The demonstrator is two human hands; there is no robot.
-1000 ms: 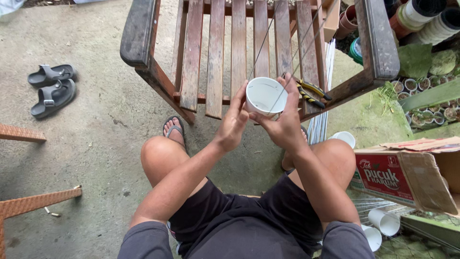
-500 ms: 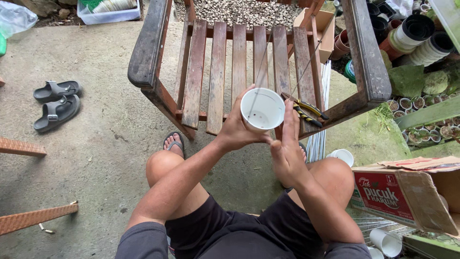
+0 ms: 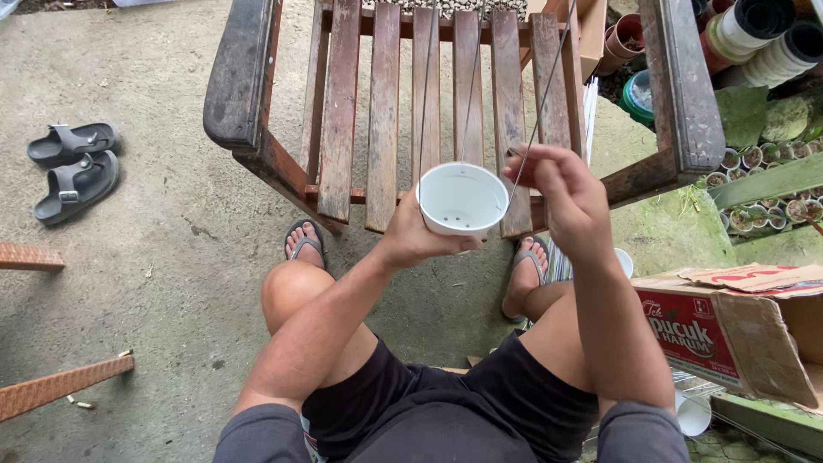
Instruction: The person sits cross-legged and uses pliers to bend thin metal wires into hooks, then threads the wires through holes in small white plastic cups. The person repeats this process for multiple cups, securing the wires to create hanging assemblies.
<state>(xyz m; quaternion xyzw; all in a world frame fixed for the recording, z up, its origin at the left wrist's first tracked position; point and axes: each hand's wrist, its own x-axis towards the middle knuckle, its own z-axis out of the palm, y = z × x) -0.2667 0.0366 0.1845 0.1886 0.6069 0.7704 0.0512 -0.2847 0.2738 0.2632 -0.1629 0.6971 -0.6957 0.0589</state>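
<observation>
1. Since half a second ago the right hand [image 3: 561, 193] has left the underside of the white plastic pot [image 3: 462, 200] and risen beside its rim; the pot now sits higher and fills more of the view.
2. Left hand [image 3: 411, 236] cups the pot from below and the side, fingers curled and pressed against its wall, thumb hidden behind it.
3. Right-hand fingers are bunched together, pinching a thin grey wire [image 3: 538, 120] just beside the pot's right rim.
4. Two more thin wires [image 3: 426, 94] run straight up from the rim and out of the top of the picture.
5. Small round holes dot the smooth floor of the pot, which hangs in the air above the knees, in front of the chair's front edge.
6. Behind it stands a wooden slatted chair [image 3: 386, 103], weathered, paint worn, gaps between the slats.
7. Rough concrete floor [image 3: 154, 283] lies open on the left as far as a pair of dark sandals [image 3: 73, 167].
8. On the right a torn cardboard box [image 3: 737, 326] crowds close to the right thigh.
</observation>
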